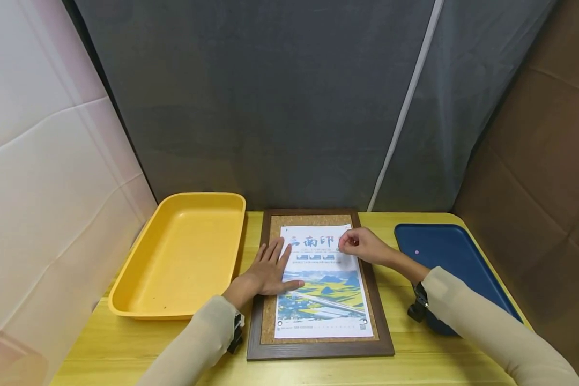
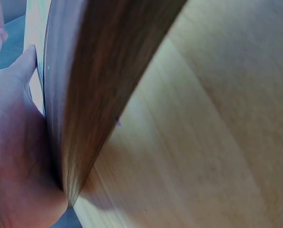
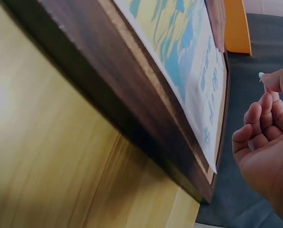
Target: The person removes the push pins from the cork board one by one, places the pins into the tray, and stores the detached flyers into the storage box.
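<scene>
A printed poster [image 1: 318, 305] with a landscape picture and large blue characters lies on a framed cork board [image 1: 313, 220]. My left hand [image 1: 267, 271] is spread over the poster's left side, fingers straight, palm at the frame's left edge. Above the upper right part of the poster, my right hand [image 1: 364, 245] has its fingers curled. In the right wrist view, the thumb and index finger of that hand pinch a small pale push pin [image 3: 261, 76]. Small round pale pins [image 1: 280, 323] show at the poster's two bottom corners. Small dark marks show at its top corners.
To the left is a yellow tray [image 1: 173, 314] with a raised rim. A dark blue tray [image 1: 463, 268] stands to the right, under the right forearm, with a small pink dot in it. Grey cloth [image 1: 270, 107] hangs behind the wooden table [image 1: 125, 348].
</scene>
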Demonstrator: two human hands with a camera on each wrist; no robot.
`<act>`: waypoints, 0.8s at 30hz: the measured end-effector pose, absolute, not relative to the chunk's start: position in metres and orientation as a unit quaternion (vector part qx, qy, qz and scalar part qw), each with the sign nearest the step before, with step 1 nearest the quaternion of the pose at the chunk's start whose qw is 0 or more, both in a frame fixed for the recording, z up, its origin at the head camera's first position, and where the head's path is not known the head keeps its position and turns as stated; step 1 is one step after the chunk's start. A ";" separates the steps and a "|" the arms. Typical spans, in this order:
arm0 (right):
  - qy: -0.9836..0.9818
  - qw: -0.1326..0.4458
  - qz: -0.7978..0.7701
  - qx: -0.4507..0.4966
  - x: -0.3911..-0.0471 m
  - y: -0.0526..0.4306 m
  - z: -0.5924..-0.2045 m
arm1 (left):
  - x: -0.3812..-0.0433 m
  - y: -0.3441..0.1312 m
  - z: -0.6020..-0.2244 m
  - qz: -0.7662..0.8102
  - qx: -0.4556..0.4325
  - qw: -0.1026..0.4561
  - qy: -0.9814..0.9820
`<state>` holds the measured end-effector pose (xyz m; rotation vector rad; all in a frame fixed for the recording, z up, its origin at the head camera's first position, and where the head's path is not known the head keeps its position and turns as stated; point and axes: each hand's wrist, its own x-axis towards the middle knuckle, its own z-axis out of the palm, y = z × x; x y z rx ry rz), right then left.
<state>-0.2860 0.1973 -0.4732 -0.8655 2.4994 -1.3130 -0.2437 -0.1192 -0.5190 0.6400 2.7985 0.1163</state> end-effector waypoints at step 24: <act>0.861 0.102 -0.433 -0.245 -0.278 0.248 -0.482 | -0.241 -0.119 -0.518 0.050 0.220 0.137 0.965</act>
